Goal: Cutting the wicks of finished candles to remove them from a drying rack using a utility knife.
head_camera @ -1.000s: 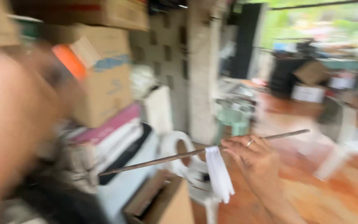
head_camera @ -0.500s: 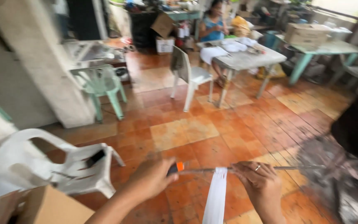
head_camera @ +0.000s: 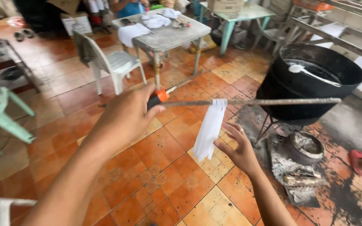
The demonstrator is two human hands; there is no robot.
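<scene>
At the far left stand a pale green plastic chair (head_camera: 1, 113) and, farther back, a white plastic chair (head_camera: 109, 62) drawn up to a grey table (head_camera: 168, 35) strewn with white cloths.

Nearer, the left hand (head_camera: 124, 119) is clenched around the orange-and-black handle (head_camera: 158, 98) of a long thin rod (head_camera: 265, 101), holding it level above the tiled floor (head_camera: 156, 167), with its far end pointing right. A bunch of white strips (head_camera: 209, 129) hangs from the middle of the rod, looped over it at the top and dangling freely.

Just below and right of the strips, the right hand (head_camera: 239, 148) is open with the fingers spread. Its fingertips are at the lower ends of the strips, though I cannot tell whether they touch.

Farther right, the rod's tip reaches across the front of a large black pot (head_camera: 315, 90) on a stand. A white ladle (head_camera: 311, 72) rests in the pot's dark contents. Below it a small sooty burner (head_camera: 302, 146) sits among ashes.

The step in hand appears to be carrying the hung strips toward the pot while steadying them. The next move would call for keeping the rod level so the strips do not slide, and for keeping the loose hand away from the pot's rim.
</scene>
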